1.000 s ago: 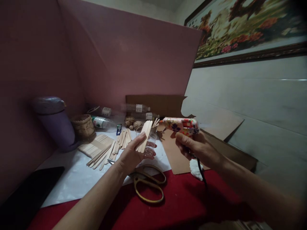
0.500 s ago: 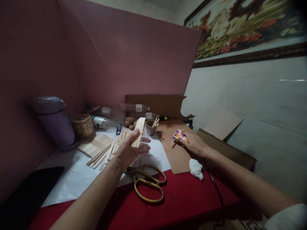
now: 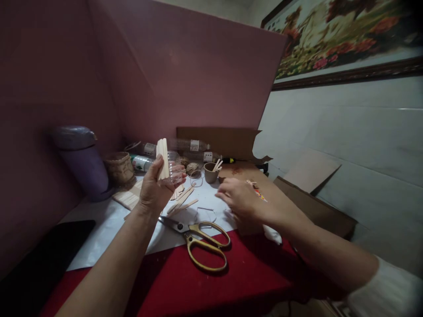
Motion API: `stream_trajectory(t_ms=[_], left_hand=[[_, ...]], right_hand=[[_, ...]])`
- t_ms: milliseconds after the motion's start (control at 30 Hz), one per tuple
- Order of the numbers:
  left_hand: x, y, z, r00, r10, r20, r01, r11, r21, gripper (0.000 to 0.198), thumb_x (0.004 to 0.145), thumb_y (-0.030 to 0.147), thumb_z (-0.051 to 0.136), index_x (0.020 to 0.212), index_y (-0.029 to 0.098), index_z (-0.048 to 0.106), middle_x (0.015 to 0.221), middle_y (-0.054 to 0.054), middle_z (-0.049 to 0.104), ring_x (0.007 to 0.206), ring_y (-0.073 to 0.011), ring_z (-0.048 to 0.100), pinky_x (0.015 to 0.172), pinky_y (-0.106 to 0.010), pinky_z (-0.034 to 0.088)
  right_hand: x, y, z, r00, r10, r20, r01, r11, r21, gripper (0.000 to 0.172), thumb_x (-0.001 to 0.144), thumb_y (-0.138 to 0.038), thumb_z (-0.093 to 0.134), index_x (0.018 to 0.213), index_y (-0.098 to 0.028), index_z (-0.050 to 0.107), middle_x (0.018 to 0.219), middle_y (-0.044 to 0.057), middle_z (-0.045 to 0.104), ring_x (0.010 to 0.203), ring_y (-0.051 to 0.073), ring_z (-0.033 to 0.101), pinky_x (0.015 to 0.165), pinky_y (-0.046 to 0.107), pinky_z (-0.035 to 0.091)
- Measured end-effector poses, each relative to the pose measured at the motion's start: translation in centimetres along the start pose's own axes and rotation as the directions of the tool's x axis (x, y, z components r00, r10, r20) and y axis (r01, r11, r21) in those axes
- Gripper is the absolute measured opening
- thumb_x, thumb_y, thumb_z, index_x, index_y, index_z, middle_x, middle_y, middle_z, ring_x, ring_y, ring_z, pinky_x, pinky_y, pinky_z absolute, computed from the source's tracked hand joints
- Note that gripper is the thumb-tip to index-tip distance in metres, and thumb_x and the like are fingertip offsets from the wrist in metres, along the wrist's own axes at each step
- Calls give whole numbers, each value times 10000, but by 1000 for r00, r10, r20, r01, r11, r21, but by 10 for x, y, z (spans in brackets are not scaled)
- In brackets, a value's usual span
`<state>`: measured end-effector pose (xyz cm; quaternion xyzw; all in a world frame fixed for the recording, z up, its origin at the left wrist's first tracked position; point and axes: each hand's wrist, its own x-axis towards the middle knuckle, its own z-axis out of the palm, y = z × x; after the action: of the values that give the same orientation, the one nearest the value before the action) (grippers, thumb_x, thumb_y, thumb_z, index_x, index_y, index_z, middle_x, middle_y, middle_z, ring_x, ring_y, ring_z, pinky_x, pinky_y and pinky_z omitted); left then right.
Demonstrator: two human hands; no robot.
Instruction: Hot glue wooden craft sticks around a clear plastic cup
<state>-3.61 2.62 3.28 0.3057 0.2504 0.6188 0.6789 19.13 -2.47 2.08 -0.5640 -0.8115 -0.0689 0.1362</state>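
Note:
Upright in my left hand [image 3: 155, 189] is a clear plastic piece [image 3: 173, 171] faced with flat wooden sticks [image 3: 162, 159]; my thumb presses on the sticks. My right hand [image 3: 236, 198], fingers bent and blurred, hovers over the boundary of the white sheet [image 3: 198, 196] and the brown cardboard; whether it holds anything is not visible. Behind it, the small colourful patterned object [image 3: 259, 193] lies on the cardboard [image 3: 264, 174]. Loose sticks [image 3: 181, 200] are on the sheet below my left hand. Large gold-handled scissors [image 3: 201, 242] lie nearer me.
A brown pot [image 3: 210, 173] with sticks, a twine ball [image 3: 192, 168] and plastic bottles [image 3: 208, 156] stand or lie at the back. On the left are a woven basket [image 3: 119, 169], a purple bottle [image 3: 84, 167] and a black object [image 3: 62, 246]. White wadding [image 3: 272, 235] lies right.
My left hand has moved left and up with the plastic piece and sticks. My right hand has let go of the colourful object and moved left. The view has shifted slightly.

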Motion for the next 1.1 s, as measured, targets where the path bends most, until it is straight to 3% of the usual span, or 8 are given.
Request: stream_trajectory(t_ms=[167, 367, 567, 733, 800, 900, 1000, 1100], left_hand=[[0, 3, -1, 1000, -16, -9, 16, 1000, -14, 306, 915, 406, 515, 832, 134, 628, 717, -99, 708, 588, -192, 688, 554, -295, 591], [0, 6, -2, 998, -43, -37, 42, 999, -3, 315, 924, 403, 508, 843, 122, 625, 706, -93, 693, 564, -186, 685, 539, -283, 584], [3, 2, -8, 1000, -12, -13, 13, 998, 64, 314, 864, 378, 613, 1046, 122, 629, 727, -62, 688, 544, -178, 681, 529, -277, 581], [5, -1, -11, 1000, 8, -11, -7, 995, 100, 366, 846, 380, 644, 1109, 129, 607, 745, -58, 689, 541, -176, 685, 510, -264, 575], [4, -4, -9, 1000, -2, -11, 4, 993, 115, 340, 859, 371, 626, 1089, 121, 610, 743, -64, 691, 545, -178, 690, 499, -253, 569], [2, -11, -5, 998, -59, -2, 59, 988, 146, 294, 866, 372, 613, 1014, 118, 624, 728, -65, 686, 543, -182, 692, 494, -252, 568], [-2, -23, -2, 992, -122, 24, 116, 978, 174, 270, 861, 369, 623, 946, 114, 634, 732, -70, 684, 535, -177, 685, 507, -262, 573], [-5, -35, -1, 982, -173, 73, 156, 968, 199, 293, 860, 369, 626, 991, 106, 641, 757, -85, 690, 545, -176, 683, 498, -252, 561]], right_hand=[[46, -38, 30, 938, -308, 160, 283, 946, 158, 155, 876, -92, 607, 905, -180, 731, 1041, 65, 714, 937, 169, 624, 722, 252, 389], [62, -64, 44, 885, -330, 330, 341, 940, 23, 189, 867, -128, 583, 1014, -121, 702, 1052, 134, 731, 896, 227, 675, 624, 284, 378], [56, -68, 29, 831, -329, 449, 357, 934, 23, 236, 762, -88, 610, 991, -103, 663, 1024, 163, 726, 851, 233, 668, 602, 283, 380], [34, -40, 6, 905, -293, 309, 223, 944, 242, 274, 736, -49, 573, 982, -170, 592, 864, 58, 666, 738, 166, 582, 609, 263, 381], [28, -29, -1, 963, -247, 107, 152, 826, 542, 309, 802, -95, 526, 1099, -180, 538, 769, 4, 605, 655, 134, 543, 596, 257, 410], [29, -24, -5, 998, -34, -57, 66, 403, 913, 472, 796, -215, 584, 1242, -209, 429, 674, -72, 541, 500, 107, 500, 454, 224, 402], [39, -28, -1, 978, 203, -47, 34, 70, 997, 417, 678, -244, 682, 1057, -193, 515, 599, -91, 536, 414, 87, 472, 348, 195, 360], [47, -30, 6, 947, 319, 28, 1, -91, 996, 246, 646, -278, 713, 808, -170, 562, 545, -51, 561, 403, 82, 502, 320, 176, 355]])
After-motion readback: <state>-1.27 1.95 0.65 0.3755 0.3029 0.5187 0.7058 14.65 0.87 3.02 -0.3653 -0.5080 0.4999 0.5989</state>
